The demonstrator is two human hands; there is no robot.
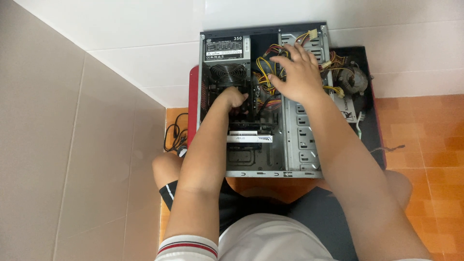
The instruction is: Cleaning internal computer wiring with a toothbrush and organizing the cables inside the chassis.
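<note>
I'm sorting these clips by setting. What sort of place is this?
Probably a home floor corner, not a workshop: orange floor tiles, plain tiled wall, and an open computer case lying before the seated person.

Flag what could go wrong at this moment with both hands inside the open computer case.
The right hand presses on the yellow and black cable bundle; a tug might loosen a connector. The left hand is deep beside the fan grille of the power supply, where sheet-metal edges could scrape it. The white graphics card lies under the left forearm and could get knocked.

Head camera looks steeply down, close, onto computer case.
</note>
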